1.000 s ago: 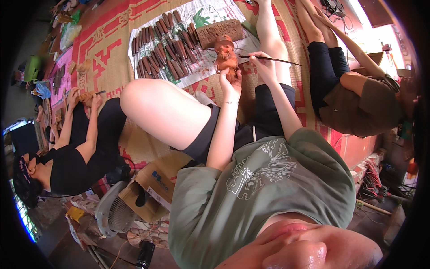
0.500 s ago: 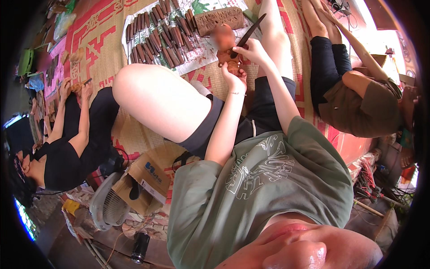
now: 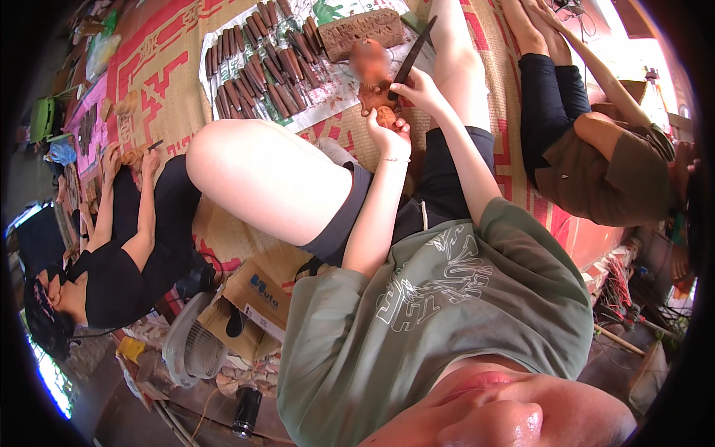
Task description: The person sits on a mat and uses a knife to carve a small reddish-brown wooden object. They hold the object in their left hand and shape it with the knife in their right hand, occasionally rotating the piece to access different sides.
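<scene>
Gripping the figure (image 3: 373, 95) by its near end, the left hand (image 3: 386, 135) has its fingers curled round it. Just beyond and to the right of that hold, the right hand (image 3: 420, 91) is closed on a dark blade (image 3: 414, 56) — its lower end at the figure's side, whether touching cannot be told. Past both grips lies a carved block (image 3: 362, 35); left of them, brown-handled tools (image 3: 252, 92) lie in rows on a sheet (image 3: 328, 109).

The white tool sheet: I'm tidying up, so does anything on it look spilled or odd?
Reddish specks dot the white sheet near the brown block, odd against the pale surface; shavings, stains or print, I cannot tell.
</scene>
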The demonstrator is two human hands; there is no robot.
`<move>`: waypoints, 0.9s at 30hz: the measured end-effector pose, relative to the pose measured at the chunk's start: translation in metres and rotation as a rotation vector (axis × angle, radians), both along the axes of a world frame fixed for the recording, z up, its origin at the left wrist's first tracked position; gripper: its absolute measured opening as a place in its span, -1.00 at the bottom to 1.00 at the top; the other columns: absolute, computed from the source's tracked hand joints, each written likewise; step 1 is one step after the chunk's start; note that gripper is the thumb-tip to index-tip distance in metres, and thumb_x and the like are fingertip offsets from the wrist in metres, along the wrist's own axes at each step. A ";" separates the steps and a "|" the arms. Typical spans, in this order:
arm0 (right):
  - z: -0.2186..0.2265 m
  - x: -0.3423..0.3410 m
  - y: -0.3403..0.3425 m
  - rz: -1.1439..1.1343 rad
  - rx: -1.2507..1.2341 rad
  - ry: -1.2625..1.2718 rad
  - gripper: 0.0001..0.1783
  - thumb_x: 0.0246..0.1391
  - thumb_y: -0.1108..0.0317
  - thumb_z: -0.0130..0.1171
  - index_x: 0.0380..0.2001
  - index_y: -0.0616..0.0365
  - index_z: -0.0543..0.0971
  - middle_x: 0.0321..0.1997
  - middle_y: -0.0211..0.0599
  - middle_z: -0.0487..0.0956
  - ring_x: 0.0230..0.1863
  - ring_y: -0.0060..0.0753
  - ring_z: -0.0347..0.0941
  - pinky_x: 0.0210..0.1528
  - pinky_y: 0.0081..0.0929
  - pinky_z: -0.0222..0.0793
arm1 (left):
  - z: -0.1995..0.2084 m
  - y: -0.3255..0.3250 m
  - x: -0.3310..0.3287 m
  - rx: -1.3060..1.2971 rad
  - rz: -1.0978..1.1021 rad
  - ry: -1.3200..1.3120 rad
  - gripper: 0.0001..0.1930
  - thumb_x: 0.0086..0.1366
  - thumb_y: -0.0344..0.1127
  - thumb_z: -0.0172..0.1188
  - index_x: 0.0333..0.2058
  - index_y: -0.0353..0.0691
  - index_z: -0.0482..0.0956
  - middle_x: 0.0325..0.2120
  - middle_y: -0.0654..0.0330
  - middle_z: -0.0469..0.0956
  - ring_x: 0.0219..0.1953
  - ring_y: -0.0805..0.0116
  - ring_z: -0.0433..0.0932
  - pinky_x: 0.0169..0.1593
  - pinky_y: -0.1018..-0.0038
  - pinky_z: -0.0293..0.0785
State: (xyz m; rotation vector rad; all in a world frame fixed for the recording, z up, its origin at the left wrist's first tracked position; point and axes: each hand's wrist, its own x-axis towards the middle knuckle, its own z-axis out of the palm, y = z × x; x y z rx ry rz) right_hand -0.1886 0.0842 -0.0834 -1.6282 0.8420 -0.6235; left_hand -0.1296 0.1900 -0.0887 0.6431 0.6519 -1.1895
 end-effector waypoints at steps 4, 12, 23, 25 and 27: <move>-0.001 0.008 -0.005 0.013 -0.159 0.080 -0.75 -0.10 0.36 0.22 -0.40 0.28 0.42 -0.58 -0.33 0.46 -0.58 -0.62 0.34 -0.53 -0.58 0.30 | -0.002 0.001 0.005 0.011 0.023 0.033 -0.66 0.13 0.02 -0.09 -0.32 -0.14 0.28 -0.54 0.26 0.29 -0.71 0.49 0.19 -0.62 0.62 0.10; -0.015 0.022 -0.012 -0.203 -0.228 -0.063 -0.77 -0.09 0.39 0.18 -0.34 0.27 0.45 -0.58 -0.33 0.48 -0.60 -0.61 0.35 -0.51 -0.56 0.33 | -0.003 0.002 0.008 0.047 0.018 0.028 -0.68 0.14 0.00 -0.09 -0.36 -0.16 0.27 -0.59 0.26 0.24 -0.73 0.47 0.19 -0.64 0.61 0.10; -0.004 0.024 0.005 -0.064 -0.003 -0.039 -0.73 -0.08 0.44 0.14 -0.24 0.27 0.47 -0.40 -0.28 0.52 -0.37 -0.54 0.39 -0.28 -0.53 0.33 | -0.001 0.002 0.019 -0.018 0.020 0.062 -0.66 0.13 0.02 -0.08 -0.34 -0.15 0.26 -0.60 0.26 0.23 -0.73 0.50 0.19 -0.67 0.63 0.08; -0.014 0.024 0.004 -0.137 0.012 -0.050 -0.74 -0.07 0.44 0.13 -0.25 0.27 0.46 -0.42 -0.30 0.52 -0.39 -0.55 0.39 -0.29 -0.54 0.33 | -0.004 0.000 0.017 -0.018 0.022 0.054 -0.65 0.13 0.03 -0.07 -0.34 -0.14 0.25 -0.61 0.26 0.22 -0.74 0.50 0.18 -0.68 0.64 0.07; -0.021 0.025 -0.003 -0.199 -0.029 -0.043 -0.76 -0.05 0.43 0.12 -0.27 0.28 0.46 -0.44 -0.32 0.52 -0.41 -0.56 0.39 -0.31 -0.56 0.33 | -0.009 0.002 0.015 0.019 0.001 0.046 -0.68 0.14 0.03 -0.11 -0.33 -0.10 0.26 -0.58 0.25 0.28 -0.75 0.50 0.18 -0.68 0.63 0.08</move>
